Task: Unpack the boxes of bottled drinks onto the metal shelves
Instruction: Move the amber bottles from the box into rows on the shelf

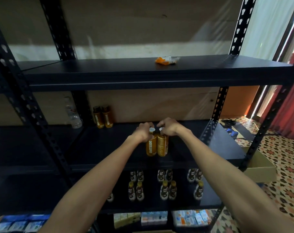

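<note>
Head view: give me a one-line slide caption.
Left hand grips the left bottle and right hand the right bottle, side by side at the middle shelf.

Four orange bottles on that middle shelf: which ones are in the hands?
The front pair: the left hand and right hand grip one each at the top. The back pair stands untouched.

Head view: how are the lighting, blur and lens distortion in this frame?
Head view: dim overall, shelves nearly black; curtain at right washed out by daylight; uprights bowed by the wide lens, smeared at left; clear bottle soft; label on the two front bottles legible.
</note>
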Demonstrator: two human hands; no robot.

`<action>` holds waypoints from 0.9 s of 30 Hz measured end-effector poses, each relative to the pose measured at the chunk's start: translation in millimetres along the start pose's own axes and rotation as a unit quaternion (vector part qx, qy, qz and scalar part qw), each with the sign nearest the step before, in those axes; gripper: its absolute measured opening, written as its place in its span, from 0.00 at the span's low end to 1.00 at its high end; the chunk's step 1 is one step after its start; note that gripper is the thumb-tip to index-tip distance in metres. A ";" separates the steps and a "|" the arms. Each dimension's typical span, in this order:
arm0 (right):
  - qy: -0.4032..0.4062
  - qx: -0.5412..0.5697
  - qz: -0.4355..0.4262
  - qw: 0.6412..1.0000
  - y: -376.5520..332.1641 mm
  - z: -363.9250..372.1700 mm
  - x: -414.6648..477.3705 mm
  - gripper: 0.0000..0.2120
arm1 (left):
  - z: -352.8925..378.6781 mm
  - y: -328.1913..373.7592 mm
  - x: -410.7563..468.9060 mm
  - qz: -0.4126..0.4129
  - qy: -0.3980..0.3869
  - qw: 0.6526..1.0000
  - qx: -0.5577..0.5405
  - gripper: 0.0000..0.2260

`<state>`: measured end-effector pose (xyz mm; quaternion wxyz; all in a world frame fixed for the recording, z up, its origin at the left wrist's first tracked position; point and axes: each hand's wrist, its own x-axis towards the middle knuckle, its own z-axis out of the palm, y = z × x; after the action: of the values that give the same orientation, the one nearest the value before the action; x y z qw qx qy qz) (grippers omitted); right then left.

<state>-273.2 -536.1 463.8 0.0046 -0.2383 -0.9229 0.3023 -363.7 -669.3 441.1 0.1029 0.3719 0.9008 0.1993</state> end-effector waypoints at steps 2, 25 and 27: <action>0.026 0.014 -0.002 1.000 1.7 2.9 -1.5 0.23 | 0.5 1.3 -0.2 0.002 -0.001 1.000 0.003 0.22; 0.069 0.074 -0.035 0.994 17.6 7.7 -5.2 0.29 | 9.3 -2.7 1.7 -0.011 0.006 0.999 -0.049 0.21; 0.063 0.084 -0.032 0.994 24.7 15.1 -2.6 0.24 | 9.9 -3.6 1.4 -0.003 0.012 0.999 -0.050 0.20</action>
<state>-262.4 -528.3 438.0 0.0924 -0.2266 -0.8993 0.3624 -363.7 -667.8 430.6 0.1109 0.3606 0.8922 0.2482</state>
